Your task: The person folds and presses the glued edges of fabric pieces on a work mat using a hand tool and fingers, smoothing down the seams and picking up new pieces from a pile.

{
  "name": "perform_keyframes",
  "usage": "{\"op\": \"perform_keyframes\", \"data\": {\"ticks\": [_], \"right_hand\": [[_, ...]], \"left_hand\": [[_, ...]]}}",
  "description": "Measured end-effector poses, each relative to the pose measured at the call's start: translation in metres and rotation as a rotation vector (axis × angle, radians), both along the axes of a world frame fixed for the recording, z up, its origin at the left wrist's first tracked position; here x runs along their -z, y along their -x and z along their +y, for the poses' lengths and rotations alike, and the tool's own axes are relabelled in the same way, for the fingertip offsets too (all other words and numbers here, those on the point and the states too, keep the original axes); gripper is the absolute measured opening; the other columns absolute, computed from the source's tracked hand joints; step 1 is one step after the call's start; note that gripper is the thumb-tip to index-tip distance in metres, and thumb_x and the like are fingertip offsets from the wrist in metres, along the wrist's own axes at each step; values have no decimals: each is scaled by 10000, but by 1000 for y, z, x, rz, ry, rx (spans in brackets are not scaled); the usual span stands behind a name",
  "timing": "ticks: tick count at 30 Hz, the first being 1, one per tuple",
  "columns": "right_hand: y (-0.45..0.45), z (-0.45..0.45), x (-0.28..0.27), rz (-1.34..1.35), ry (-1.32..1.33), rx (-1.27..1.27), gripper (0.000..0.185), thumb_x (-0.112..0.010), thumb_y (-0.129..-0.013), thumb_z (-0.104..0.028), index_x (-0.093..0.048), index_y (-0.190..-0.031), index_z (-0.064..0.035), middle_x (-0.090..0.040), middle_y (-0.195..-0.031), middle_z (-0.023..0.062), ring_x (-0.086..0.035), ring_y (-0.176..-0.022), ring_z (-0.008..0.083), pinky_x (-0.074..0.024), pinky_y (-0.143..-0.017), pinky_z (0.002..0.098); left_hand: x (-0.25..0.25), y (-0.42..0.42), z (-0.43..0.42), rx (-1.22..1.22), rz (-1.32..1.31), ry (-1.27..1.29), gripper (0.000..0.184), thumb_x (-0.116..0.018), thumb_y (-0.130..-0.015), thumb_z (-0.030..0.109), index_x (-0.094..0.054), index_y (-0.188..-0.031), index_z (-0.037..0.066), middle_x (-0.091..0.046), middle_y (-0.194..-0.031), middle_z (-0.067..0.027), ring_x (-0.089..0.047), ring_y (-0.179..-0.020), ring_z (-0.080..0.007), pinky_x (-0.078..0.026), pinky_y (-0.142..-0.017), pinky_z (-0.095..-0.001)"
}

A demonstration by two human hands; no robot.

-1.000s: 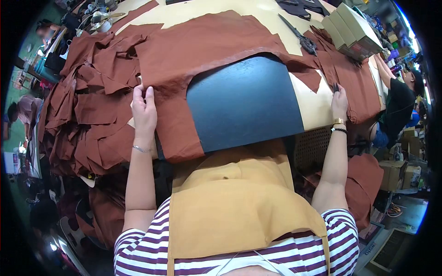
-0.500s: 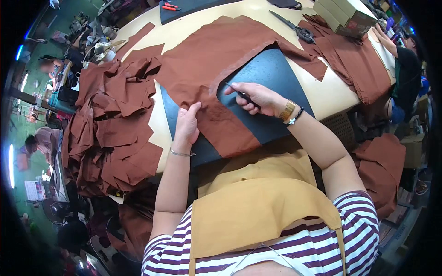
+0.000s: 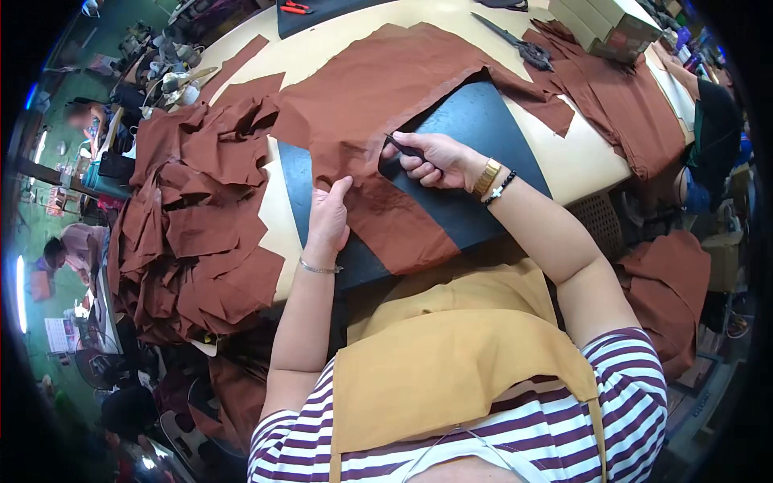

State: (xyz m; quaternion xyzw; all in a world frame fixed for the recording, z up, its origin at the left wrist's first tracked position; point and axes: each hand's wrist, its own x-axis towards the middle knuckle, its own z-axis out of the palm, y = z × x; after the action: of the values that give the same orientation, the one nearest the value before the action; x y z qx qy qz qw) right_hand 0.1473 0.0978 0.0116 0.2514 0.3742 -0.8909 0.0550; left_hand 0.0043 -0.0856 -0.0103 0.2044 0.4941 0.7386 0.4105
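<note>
1. Pale table [image 3: 350, 42] is carrying the work; a dark board [image 3: 491, 125] is lying on its near part.
2. One brown cloth [image 3: 346, 92] is spreading across the middle of the table and overlapping the board, with a strip running down to the board's near edge.
3. Left hand [image 3: 328, 217] is pinching the cloth's near left edge between thumb and fingers.
4. Right hand [image 3: 439, 159] is gripping a small dark tool [image 3: 409, 150], its tip pointing at the cloth's edge; contact cannot be confirmed.
5. Progress: a curving edge is showing from the far right to the tool's tip. Beyond the tip, body and strip are remaining joined. By my judgement the work is partway; how much is left cannot be told.
6. Creases are forming in the cloth between the hands, and the right fingers are partly hiding the tool.
7. A heap [image 3: 193, 197] of brown pieces is crowding the left side; a brown pile [image 3: 624, 105] is lying at the right, with a box [image 3: 596, 36] resting on its far part.
8. Scissors [image 3: 531, 54] are lying beside that pile; a red tool [image 3: 295, 7] is resting on a far mat [image 3: 346, 11]. Neither is obstructing the hands.
</note>
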Motion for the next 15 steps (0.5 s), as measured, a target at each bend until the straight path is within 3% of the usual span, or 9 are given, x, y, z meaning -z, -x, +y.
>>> {"op": "perform_keyframes", "data": {"ticks": [7,15], "right_hand": [[-7,-2,-8,-21,28,-27,303,-456,-1031,-359,-554,-1114,-85,-396,-678,-62,-280,-507,13,-231,-383,142],[-8,-4,-1,20,-31,-5,320,-448,-1032,-374,-549,-1113,-82,-398,-681,-64,-286,-513,10,-236,-391,142]], "left_hand": [[-10,-7,1,-37,0,-27,372,-604,-903,42,-526,-1266,23,-587,-1254,-64,-580,-1130,-178,-482,-967,-332],[1,3,1,-16,-60,25,340,-613,-894,34,-537,-1226,37,-597,-1211,-67,-594,-1097,-180,-496,-948,-334]]}}
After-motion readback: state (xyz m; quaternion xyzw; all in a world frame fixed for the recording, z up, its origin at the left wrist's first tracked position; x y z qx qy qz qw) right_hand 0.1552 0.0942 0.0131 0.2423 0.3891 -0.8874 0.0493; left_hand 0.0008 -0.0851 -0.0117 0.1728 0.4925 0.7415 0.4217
